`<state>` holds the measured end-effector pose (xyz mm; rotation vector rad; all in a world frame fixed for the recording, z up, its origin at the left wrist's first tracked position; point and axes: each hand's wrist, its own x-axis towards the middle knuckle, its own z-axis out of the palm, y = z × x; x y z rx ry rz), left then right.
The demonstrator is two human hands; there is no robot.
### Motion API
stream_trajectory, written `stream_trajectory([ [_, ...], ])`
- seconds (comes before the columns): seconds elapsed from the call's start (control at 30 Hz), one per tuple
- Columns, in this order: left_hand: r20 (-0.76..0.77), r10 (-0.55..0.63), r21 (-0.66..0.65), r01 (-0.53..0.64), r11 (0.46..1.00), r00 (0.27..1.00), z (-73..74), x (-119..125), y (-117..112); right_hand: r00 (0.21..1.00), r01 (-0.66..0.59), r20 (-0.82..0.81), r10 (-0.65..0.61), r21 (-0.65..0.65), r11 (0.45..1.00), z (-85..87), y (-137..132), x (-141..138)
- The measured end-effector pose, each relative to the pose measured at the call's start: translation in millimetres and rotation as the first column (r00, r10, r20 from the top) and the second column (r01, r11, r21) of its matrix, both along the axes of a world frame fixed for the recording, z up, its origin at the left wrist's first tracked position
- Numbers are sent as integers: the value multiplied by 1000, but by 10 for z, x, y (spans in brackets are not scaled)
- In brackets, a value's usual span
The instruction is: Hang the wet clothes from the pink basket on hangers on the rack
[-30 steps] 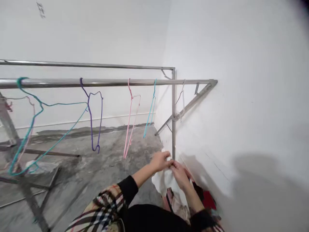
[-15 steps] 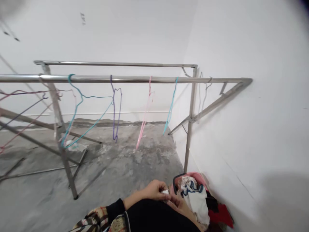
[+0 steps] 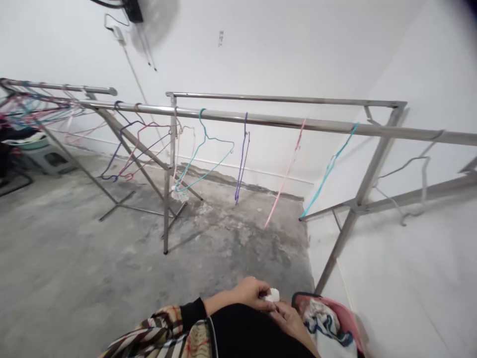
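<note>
Low in the view, close to my body, my left hand [image 3: 250,292] has its fingers closed around a small white bunched thing [image 3: 274,295], too little of which shows to name. My right hand [image 3: 289,319] meets it from the right, fingertips pressed together at the lower edge of the same white thing. Just right of my hands stands a pink basket [image 3: 348,313] with a dark rim or handle. White and blue clothes [image 3: 324,322] fill it.
A metal drying rack [image 3: 268,117] crosses ahead. On its bar hang a teal hanger [image 3: 204,134], a purple hanger [image 3: 243,159], a pink hanger [image 3: 286,171], a light blue hanger [image 3: 330,169] and a grey hanger [image 3: 423,164]. More hangers and a stool [image 3: 50,158] are at left. A wall closes the right side.
My view has turned left, bringing more of the rack, hangers and a stool into sight. Both hands stay together at my front, and more of the white thing shows between them.
</note>
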<state>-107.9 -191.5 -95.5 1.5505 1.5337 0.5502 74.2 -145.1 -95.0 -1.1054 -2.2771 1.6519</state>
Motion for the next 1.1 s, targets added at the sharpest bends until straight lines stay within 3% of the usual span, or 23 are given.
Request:
stream_trajectory([
  [0.17,133,132,-3,-133,991,982,-89,-127,-245,991,-115,-90,104,-128,985,81,19,-144],
  [0.4,313,281,-29,-286,958,907,-320,-358,-565,946,-294,-184,267,-139,946,-16,-28,-443],
  [0.63,446,314,-50,-327,944,838,-210,-746,-824,933,-348,-150,328,-141,927,134,-203,-918],
  [0.8,613,352,-146,-336,930,707,-193,-1242,-1040,923,-376,-140,359,-124,918,289,-424,-1485],
  [0.9,660,368,-157,-359,920,655,-103,-1659,-1213,920,-386,-121,374,-105,916,450,-577,-1945],
  [1.0,701,364,-138,-384,913,613,48,-2116,-1410,900,-433,-60,433,4,901,701,-652,-2441],
  [1.1,727,359,-109,-417,902,586,138,-2535,-1590,897,-422,-55,439,193,886,1064,-610,-2966],
])
